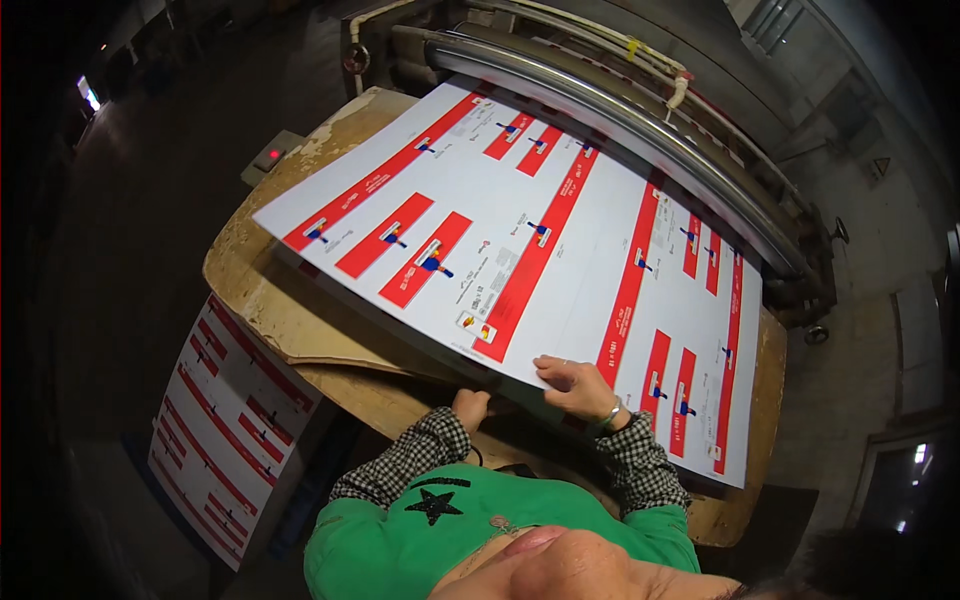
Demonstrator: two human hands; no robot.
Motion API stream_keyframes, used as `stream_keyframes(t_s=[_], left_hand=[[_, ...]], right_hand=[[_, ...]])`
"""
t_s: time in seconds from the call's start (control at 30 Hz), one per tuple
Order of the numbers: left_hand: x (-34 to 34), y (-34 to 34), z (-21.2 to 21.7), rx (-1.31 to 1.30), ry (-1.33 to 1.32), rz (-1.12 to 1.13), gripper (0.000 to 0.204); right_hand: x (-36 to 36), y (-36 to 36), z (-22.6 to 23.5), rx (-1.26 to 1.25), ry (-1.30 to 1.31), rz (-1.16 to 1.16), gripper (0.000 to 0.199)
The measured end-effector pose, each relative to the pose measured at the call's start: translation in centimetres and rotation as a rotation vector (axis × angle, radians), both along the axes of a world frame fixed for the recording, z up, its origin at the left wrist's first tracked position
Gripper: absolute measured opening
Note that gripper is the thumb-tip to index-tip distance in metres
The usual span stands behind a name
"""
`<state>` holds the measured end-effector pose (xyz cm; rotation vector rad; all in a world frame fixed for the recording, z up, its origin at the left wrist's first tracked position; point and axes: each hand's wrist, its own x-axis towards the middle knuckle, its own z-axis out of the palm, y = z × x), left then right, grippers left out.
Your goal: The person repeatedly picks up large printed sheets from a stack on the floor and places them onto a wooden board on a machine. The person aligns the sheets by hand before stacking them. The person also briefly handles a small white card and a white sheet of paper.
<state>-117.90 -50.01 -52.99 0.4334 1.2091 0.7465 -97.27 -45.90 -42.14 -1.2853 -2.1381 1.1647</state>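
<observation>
A large white printed sheet (pixel 560 270) with red bands and small blue figures slants across a worn wooden table. Its far edge lies under the metal roller (pixel 620 140) of a machine. At the sheet's near edge my right hand (pixel 578 390) is closed, the fingers on top and pinching that edge. A band circles the right wrist. My left hand (pixel 470 408) is curled closed at the table's front, just below the sheet's edge. Whatever its fingers may hold is hidden.
The wooden table (pixel 240 250) has rounded, chipped corners. More printed sheets (pixel 225 430) lie lower down on the left. A small box with a red light (pixel 272 155) sits beside the table's left edge. Pipes (pixel 678 92) run above the roller, and a wall stands at right.
</observation>
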Motion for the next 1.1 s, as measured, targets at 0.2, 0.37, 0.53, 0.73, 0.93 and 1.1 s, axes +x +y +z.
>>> stream_keyframes(t_s=[0.2,0.37,0.53,0.73,0.93,1.1], left_hand=[[0.0,0.2,0.2,0.146,-0.398,-0.012,0.033],[0.3,0.5,-0.7,0.118,-0.396,-0.004,0.034],[0.2,0.5,-0.6,0.123,-0.42,0.0,0.034],[0.0,0.1,0.3,0.186,-0.354,-0.065,0.032],[-0.2,-0.3,2.1,0.157,-0.367,-0.002,0.022],[-0.5,0.5,-4.3,-0.071,0.265,-0.25,0.026]], right_hand=[[-0.1,-0.4,-4.7,0.021,-0.043,-0.032,0.037],[1.2,5.4,-8.3,0.167,-0.121,-0.345,0.042],[-0.6,5.5,-8.3,0.163,-0.313,-0.206,0.085],[-2.4,0.0,-5.0,0.204,-0.6,0.177,0.09],[-0.2,1.6,0.3,-0.107,-0.045,0.051,0.038],[-0.5,0.2,-0.2,0.115,-0.006,0.067,0.04]])
